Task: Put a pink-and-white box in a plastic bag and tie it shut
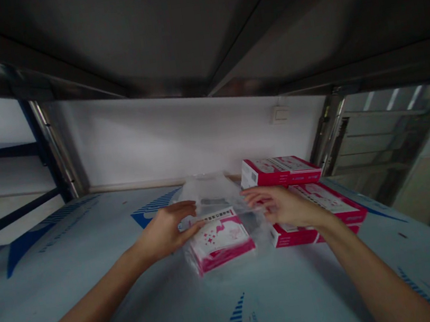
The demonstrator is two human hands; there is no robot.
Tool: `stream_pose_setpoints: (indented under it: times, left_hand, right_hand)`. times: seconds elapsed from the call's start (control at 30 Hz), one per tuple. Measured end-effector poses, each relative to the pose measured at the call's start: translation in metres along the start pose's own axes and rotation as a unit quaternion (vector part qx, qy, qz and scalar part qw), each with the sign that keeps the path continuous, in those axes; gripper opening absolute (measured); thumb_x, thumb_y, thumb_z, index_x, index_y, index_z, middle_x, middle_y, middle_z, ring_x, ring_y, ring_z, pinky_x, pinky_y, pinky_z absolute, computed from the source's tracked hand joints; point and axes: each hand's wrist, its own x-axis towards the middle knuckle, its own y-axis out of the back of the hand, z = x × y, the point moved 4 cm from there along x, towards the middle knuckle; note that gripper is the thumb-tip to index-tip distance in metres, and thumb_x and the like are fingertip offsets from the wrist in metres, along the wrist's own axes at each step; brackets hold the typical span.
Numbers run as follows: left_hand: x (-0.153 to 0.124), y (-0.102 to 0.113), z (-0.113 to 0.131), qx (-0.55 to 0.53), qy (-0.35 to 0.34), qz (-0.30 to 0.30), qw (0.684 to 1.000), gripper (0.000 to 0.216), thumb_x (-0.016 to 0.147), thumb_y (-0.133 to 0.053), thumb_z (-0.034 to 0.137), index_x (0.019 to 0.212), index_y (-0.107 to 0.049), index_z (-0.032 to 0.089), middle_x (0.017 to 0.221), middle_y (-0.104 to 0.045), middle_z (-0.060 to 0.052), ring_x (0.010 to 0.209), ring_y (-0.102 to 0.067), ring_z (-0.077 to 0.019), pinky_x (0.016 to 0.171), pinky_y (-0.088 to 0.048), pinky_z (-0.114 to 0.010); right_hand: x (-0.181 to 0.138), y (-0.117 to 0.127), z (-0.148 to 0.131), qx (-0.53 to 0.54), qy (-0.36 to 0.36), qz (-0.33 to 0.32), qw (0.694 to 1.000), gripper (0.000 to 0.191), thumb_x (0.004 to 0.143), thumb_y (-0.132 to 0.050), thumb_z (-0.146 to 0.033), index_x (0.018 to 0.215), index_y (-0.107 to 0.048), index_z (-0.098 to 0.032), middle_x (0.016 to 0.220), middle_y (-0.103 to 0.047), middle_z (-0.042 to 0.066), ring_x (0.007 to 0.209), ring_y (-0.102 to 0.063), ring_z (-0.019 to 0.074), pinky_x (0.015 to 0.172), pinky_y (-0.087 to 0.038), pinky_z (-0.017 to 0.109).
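A clear plastic bag (205, 188) lies on the film-covered shelf with a pink and white packet (221, 234) inside its near part. My left hand (172, 228) is at the bag's left side, the thumb resting over the packet's upper left corner and the curled fingers on the plastic. At the opposite side, my right hand (285, 205) has its bent fingers on the bag's right edge. Blur hides the exact finger contact. Pink and white boxes (324, 199) sit right behind my right hand, partly covered by it.
Another pink box (280, 170) rests on top of those boxes. A dark metal shelf (164, 29) hangs low overhead. Behind is a white wall (164, 141) with a switch (280, 115). Metal posts stand at left (53, 146) and right (329, 134).
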Motion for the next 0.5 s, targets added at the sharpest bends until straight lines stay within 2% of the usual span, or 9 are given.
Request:
stream_pose_setpoints:
  times: [0.1, 0.17, 0.23, 0.3, 0.37, 0.43, 0.47, 0.5]
  left_hand:
    - [0.000, 0.014, -0.002, 0.021, -0.048, -0.001, 0.999, 0.040, 0.098, -0.056, 0.043, 0.069, -0.066, 0.018, 0.113, -0.074, -0.011, 0.121, -0.064, -0.0269, 0.104, -0.051, -0.043]
    - [0.002, 0.031, 0.001, -0.023, -0.069, 0.004, 0.997, 0.044, 0.097, -0.059, 0.038, 0.058, -0.056, 0.019, 0.106, -0.075, -0.009, 0.122, -0.061, -0.0253, 0.102, -0.051, -0.041]
    - [0.003, 0.049, 0.004, -0.091, -0.072, 0.018, 0.993, 0.045, 0.096, -0.060, 0.035, 0.055, -0.050, 0.019, 0.096, -0.075, -0.007, 0.117, -0.061, -0.0244, 0.100, -0.050, -0.041]
    - [0.003, 0.063, 0.005, -0.143, -0.058, 0.022, 0.988, 0.036, 0.094, -0.062, 0.034, 0.063, -0.056, 0.018, 0.097, -0.074, -0.007, 0.115, -0.062, -0.0241, 0.100, -0.050, -0.041]
    - [0.000, 0.067, 0.001, -0.145, -0.045, -0.013, 0.988, 0.019, 0.088, -0.071, 0.038, 0.091, -0.068, 0.019, 0.120, -0.069, -0.009, 0.122, -0.059, -0.0261, 0.104, -0.047, -0.043]
    - [-0.004, 0.061, -0.005, -0.105, -0.033, -0.079, 0.991, 0.053, 0.076, -0.082, 0.043, 0.122, -0.064, 0.024, 0.146, -0.054, -0.010, 0.134, -0.050, -0.0309, 0.110, -0.042, -0.046]
    - [-0.006, 0.057, -0.008, -0.083, -0.029, -0.114, 0.990, 0.062, 0.072, -0.085, 0.044, 0.127, -0.063, 0.027, 0.151, -0.048, -0.010, 0.137, -0.047, -0.0327, 0.111, -0.040, -0.047]
    - [-0.009, 0.052, -0.012, -0.067, -0.022, -0.145, 0.987, 0.059, 0.072, -0.085, 0.044, 0.125, -0.065, 0.028, 0.151, -0.048, -0.009, 0.137, -0.047, -0.0331, 0.111, -0.040, -0.047]
  right_hand:
    - [0.003, 0.012, -0.004, -0.131, 0.038, 0.132, 0.982, 0.049, 0.071, -0.054, -0.005, 0.114, -0.069, -0.024, 0.122, -0.072, 0.006, 0.110, -0.069, 0.0202, 0.095, -0.059, 0.038]
    - [0.003, 0.018, -0.007, -0.207, 0.029, 0.193, 0.959, 0.038, 0.076, -0.056, -0.011, 0.109, -0.070, -0.023, 0.112, -0.075, 0.007, 0.100, -0.071, 0.0214, 0.091, -0.058, 0.041]
    - [0.002, 0.024, -0.008, -0.235, -0.010, 0.236, 0.943, 0.026, 0.078, -0.058, -0.018, 0.101, -0.070, -0.022, 0.094, -0.076, 0.005, 0.085, -0.072, 0.0214, 0.082, -0.059, 0.040]
    - [0.001, 0.030, -0.007, -0.210, -0.036, 0.262, 0.941, 0.016, 0.079, -0.059, -0.022, 0.091, -0.070, -0.022, 0.081, -0.074, 0.003, 0.075, -0.071, 0.0205, 0.074, -0.058, 0.038]
    - [0.001, 0.034, -0.008, -0.156, -0.032, 0.287, 0.945, 0.012, 0.079, -0.060, -0.023, 0.087, -0.069, -0.023, 0.077, -0.073, 0.002, 0.073, -0.071, 0.0198, 0.071, -0.057, 0.035]
    - [0.000, 0.037, -0.011, -0.093, -0.017, 0.325, 0.941, 0.014, 0.081, -0.061, -0.026, 0.093, -0.068, -0.023, 0.079, -0.072, 0.002, 0.070, -0.071, 0.0193, 0.069, -0.058, 0.035]
    - [0.000, 0.037, -0.013, -0.059, -0.013, 0.338, 0.939, 0.017, 0.082, -0.062, -0.030, 0.097, -0.067, -0.023, 0.080, -0.071, 0.002, 0.067, -0.071, 0.0189, 0.067, -0.059, 0.036]
    - [0.000, 0.036, -0.015, -0.026, -0.011, 0.345, 0.938, 0.020, 0.084, -0.062, -0.034, 0.100, -0.066, -0.024, 0.083, -0.071, 0.002, 0.064, -0.069, 0.0182, 0.064, -0.059, 0.036]
